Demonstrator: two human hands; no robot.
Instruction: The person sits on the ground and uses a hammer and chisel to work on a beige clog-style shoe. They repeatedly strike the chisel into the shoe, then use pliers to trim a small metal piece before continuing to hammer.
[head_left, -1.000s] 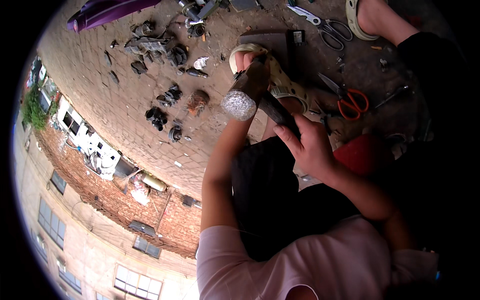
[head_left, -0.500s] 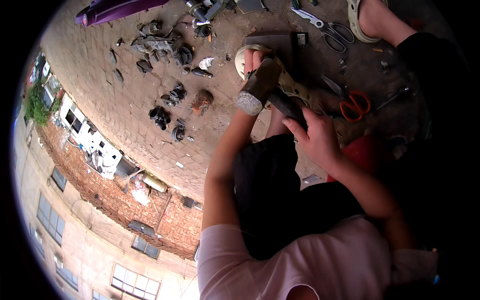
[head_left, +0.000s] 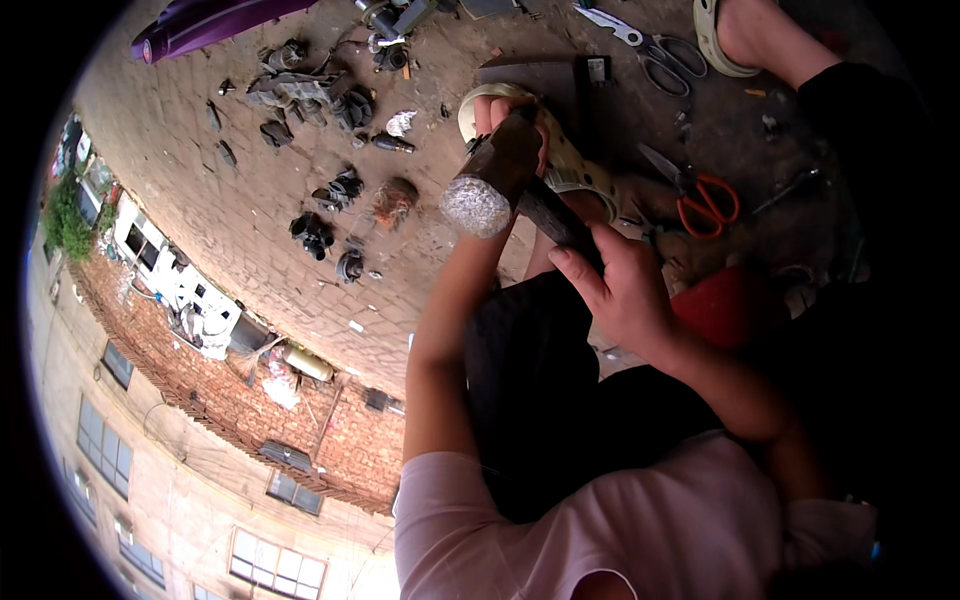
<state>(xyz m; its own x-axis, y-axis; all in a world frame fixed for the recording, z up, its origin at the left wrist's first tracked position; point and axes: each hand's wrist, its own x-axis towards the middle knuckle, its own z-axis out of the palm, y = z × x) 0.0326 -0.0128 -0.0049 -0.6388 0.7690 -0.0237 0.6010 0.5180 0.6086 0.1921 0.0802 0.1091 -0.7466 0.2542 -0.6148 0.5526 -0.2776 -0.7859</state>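
Observation:
My right hand (head_left: 632,290) grips the dark handle of a hammer (head_left: 507,165), thumb lying along it. The heavy, worn head has a pale, pitted round face that points toward the lower left. Behind the head, my left hand (head_left: 493,112) is mostly hidden; its visible fingers are curled beside a beige clog (head_left: 580,177) on my foot. Whatever those fingers hold cannot be made out. A dark block (head_left: 535,75) sits on the ground just beyond the left hand.
On the right lie orange-handled scissors (head_left: 708,207), with larger dark-handled scissors (head_left: 665,62) farther off. Dark metal parts (head_left: 310,95) are scattered at the left around a rusty brown lump (head_left: 396,202). A purple object (head_left: 215,25) lies far left; something red (head_left: 728,308) is beside my right forearm.
The hammer head has risen and shifted left, its round face now looking larger. My right hand has moved slightly down and left with the handle. My left hand stays near the clog.

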